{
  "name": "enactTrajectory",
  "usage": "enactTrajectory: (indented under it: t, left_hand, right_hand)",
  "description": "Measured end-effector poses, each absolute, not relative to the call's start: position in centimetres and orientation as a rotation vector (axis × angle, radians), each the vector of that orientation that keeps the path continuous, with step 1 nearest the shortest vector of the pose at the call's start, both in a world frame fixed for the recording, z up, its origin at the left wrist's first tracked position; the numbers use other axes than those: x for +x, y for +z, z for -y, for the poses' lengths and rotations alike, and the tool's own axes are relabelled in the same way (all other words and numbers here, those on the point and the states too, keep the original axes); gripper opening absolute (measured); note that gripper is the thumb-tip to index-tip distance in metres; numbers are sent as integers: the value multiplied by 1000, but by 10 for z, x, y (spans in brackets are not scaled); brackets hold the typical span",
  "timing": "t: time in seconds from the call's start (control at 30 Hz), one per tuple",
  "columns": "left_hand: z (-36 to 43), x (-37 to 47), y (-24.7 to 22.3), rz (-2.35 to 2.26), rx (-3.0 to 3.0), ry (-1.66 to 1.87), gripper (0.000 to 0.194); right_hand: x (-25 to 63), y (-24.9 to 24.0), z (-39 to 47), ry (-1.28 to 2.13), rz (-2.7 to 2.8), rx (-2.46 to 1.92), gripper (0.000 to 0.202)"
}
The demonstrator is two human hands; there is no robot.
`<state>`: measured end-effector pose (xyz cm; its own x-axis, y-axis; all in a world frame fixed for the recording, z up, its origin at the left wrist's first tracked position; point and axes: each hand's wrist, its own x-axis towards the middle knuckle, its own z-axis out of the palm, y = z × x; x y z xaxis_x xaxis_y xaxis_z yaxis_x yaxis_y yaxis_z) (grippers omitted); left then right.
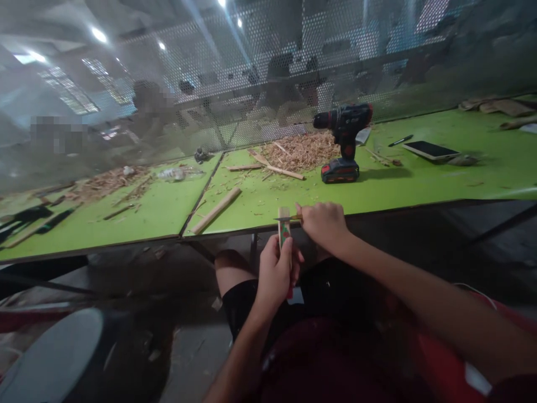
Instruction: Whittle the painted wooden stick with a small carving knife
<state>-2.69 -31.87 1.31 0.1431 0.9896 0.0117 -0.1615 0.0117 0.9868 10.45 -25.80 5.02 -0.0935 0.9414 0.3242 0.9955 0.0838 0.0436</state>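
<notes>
Left hand [273, 263] closed round wooden stick [284, 230]; right hand [325, 224] gripping knife [290, 218], blade across stick's upper end.

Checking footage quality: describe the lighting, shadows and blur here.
Head view: ceiling lights glare at upper left; the perforated screen looks hazy; the drill casts a soft shadow rightward on the green table; the floor is mostly dark; the hands show more clearly.

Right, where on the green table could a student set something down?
Most open: the front stretch of green table right of the drill, nearer than the phone, with only specks. A smaller patch lies between phone and brown pieces at far right. Crowded: left of the drill, with shavings and sticks.
</notes>
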Motion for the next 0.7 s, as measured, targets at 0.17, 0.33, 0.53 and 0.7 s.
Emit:
enactTrajectory:
  t: [0.17,0.33,0.53,0.7]
  left_hand:
    - [317,-24,11,-1032,1154,1208,28]
    - [311,-24,4,-1084,1192,1206,27]
    - [313,-24,4,-1104,1204,1206,27]
    - [341,-14,3,-938,1202,1003,29]
  right_hand:
    - [103,42,253,-373,2160,-1922,56]
    - [104,38,243,-313,2218,-1859,57]
    - [109,37,227,-236,2218,-1844,55]
    - [149,56,199,-136,1939,-2118,44]
